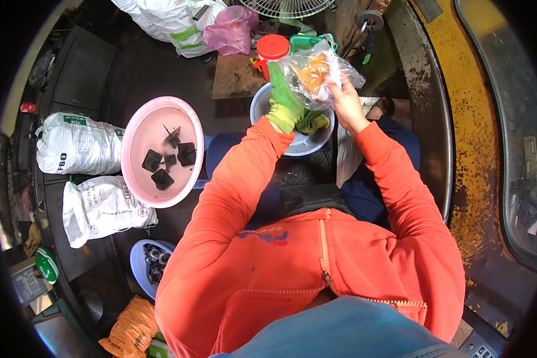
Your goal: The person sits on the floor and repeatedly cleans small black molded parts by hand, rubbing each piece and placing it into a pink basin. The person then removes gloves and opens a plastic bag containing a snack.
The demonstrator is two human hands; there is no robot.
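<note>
A clear plastic bag [311, 76] with something orange and whitish inside is held up between my two hands. My left hand [284, 100], in a green glove, is at the bag's left side; its fingertips are partly hidden, but it appears to grip the plastic. My bare right hand [347, 102] pinches the bag's right side between thumb and fingers. Below them stands a light blue basin [304, 147], with a crumpled green glove-like piece [312, 122] in it. A red-lidded tub [272, 47] and a green plastic container [305, 43] stand just beyond the bag.
At left, a pink basin [138, 128] holds several dark metal-looking parts [162, 179]. White sacks [80, 143] lie beside it. A smaller blue basin [138, 268] contains dark parts. A fan [286, 6] stands ahead, near a pink bag [231, 30]. A rusty yellow machine frame [471, 149] borders the right.
</note>
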